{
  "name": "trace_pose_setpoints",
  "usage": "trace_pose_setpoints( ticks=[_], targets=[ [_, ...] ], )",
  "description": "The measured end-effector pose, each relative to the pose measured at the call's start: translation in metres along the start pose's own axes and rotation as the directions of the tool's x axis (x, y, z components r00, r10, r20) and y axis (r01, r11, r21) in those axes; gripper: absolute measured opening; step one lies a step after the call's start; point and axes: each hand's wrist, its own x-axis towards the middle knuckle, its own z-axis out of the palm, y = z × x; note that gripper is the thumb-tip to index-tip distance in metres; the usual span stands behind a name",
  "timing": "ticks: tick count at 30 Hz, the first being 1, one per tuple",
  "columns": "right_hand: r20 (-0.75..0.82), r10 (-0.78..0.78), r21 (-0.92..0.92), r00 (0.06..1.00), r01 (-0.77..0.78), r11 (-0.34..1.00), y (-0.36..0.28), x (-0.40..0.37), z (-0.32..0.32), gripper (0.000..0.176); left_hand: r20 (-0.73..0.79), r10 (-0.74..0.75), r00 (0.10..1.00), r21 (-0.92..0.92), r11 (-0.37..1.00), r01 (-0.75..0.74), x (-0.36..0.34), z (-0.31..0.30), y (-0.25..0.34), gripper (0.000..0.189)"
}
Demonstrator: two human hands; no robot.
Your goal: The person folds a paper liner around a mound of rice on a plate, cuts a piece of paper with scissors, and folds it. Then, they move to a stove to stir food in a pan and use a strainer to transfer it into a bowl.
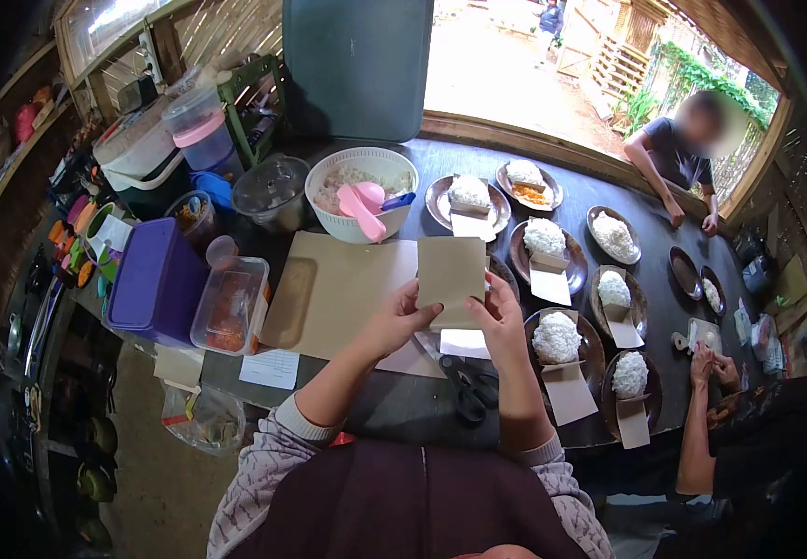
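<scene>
My dark top [375, 498] nearest, left fingers [424, 318] and right fingers [483, 317] clamp brown card [450, 270]; most rice mounds [557, 337] have cards [572, 395], some don't.

One dark maroon garment [357, 508] covers the front and bears a thin vertical line; two pale grey sleeves [268, 480] show dark patterning and plain cuffs [303, 419].

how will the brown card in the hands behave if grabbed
The brown card looks thin, so probably light. It seems fairly stiff, being flat between left hand and right hand. The folded cards on the plates suggest it may crease easily.
</scene>
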Motion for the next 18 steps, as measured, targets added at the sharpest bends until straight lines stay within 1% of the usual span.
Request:
trace_pose_setpoints(
  ticks=[1, 2, 3, 4, 8, 10, 11, 13, 14, 15, 17, 18],
  targets=[
    [0.001, 0.021, 0.021, 1.0, -0.021, 1.0, 0.005, 0.002, -0.002, 0.029, 0.045, 0.0, 0.999, 0.053, 0.999, -0.002, 0.0, -0.001, -0.001, 0.039],
    [0.002, 0.043, 0.043, 0.999, -0.043, 0.998, 0.007, 0.003, -0.004, 0.029, 0.045, -0.001, 0.999, 0.053, 0.999, -0.001, -0.001, 0.001, -0.001, 0.039],
    [0.002, 0.043, 0.042, 0.999, -0.043, 0.998, 0.007, 0.002, -0.004, 0.029, 0.065, 0.039, 0.997, 0.056, 0.998, -0.042, -0.002, 0.004, 0.0, 0.039],
    [-0.003, 0.04, 0.02, 0.999, -0.04, 0.999, 0.007, 0.002, -0.004, 0.025, 0.086, 0.079, 0.993, 0.058, 0.995, -0.084, -0.003, 0.006, 0.001, 0.039],
    [-0.012, 0.054, -0.031, 0.998, -0.054, 0.998, 0.008, 0.002, -0.005, 0.021, 0.108, 0.051, 0.993, 0.028, 0.998, -0.054, -0.003, 0.005, 0.003, 0.041],
    [-0.005, 0.049, -0.033, 0.999, -0.05, 0.998, 0.009, 0.002, -0.006, 0.021, 0.092, 0.087, 0.992, 0.021, 0.996, -0.089, -0.002, 0.006, 0.001, 0.035],
    [0.0, 0.045, -0.034, 0.999, -0.045, 0.998, 0.01, 0.002, -0.006, 0.021, 0.092, 0.087, 0.992, 0.021, 0.996, -0.09, -0.002, 0.007, 0.002, 0.035],
    [0.017, 0.036, -0.049, 0.999, -0.036, 0.998, 0.01, 0.002, -0.006, 0.021, -0.029, -0.011, 1.0, 0.074, 0.997, 0.013, -0.002, 0.007, 0.006, 0.025],
    [0.035, 0.028, -0.062, 0.999, -0.026, 0.998, 0.01, 0.002, -0.006, 0.021, -0.029, -0.011, 1.0, 0.074, 0.997, 0.013, -0.002, 0.005, 0.006, 0.025],
    [0.036, 0.028, -0.062, 0.999, -0.026, 0.998, 0.01, 0.002, -0.006, 0.021, -0.059, -0.002, 0.998, 0.076, 0.997, 0.007, -0.001, 0.002, 0.004, 0.02],
    [0.063, 0.061, -0.053, 0.996, -0.057, 0.997, 0.01, 0.001, -0.005, 0.02, -0.089, 0.006, 0.996, 0.078, 0.997, 0.001, 0.0, -0.003, 0.0, 0.021],
    [0.064, 0.061, -0.054, 0.996, -0.058, 0.997, 0.009, 0.001, -0.005, 0.02, -0.111, 0.032, 0.993, 0.059, 0.998, -0.026, 0.001, -0.005, -0.003, 0.019]
  ],
)
